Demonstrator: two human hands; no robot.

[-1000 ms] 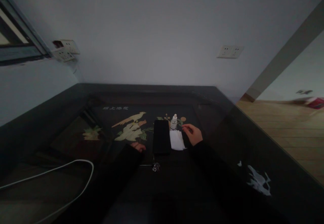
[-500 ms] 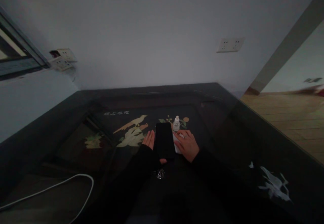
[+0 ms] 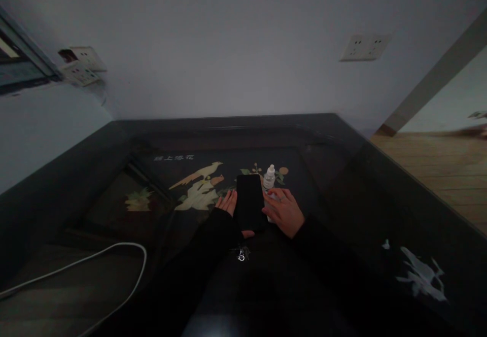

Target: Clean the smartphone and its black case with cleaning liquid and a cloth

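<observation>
A black smartphone (image 3: pixel 250 202) lies flat on the dark tabletop with its screen dark. Along its left edge rest the fingers of my left hand (image 3: pixel 227 204), the thumb at its bottom edge, so the hand is closed round the phone. My right hand (image 3: pixel 285 211) bends its fingers over a small white flat thing (image 3: pixel 270 219) beside the phone's right edge; most of that thing is covered. Just beyond those fingers stands a small clear bottle (image 3: pixel 269 178) with a white cap. Keys on a ring (image 3: pixel 241 256) lie below the phone.
The dark glossy table (image 3: pixel 335 271) carries inlaid bird and flower pictures. A white cable (image 3: pixel 127 244) curves over the left side. At the back is a wall with a socket plate (image 3: pixel 365 47); more sockets (image 3: pixel 81 68) sit at the left corner.
The view has shifted slightly, so the table sits higher in it. My right fingers now reach closer to the phone's edge and cover more of the white thing. My left hand keeps its place.
</observation>
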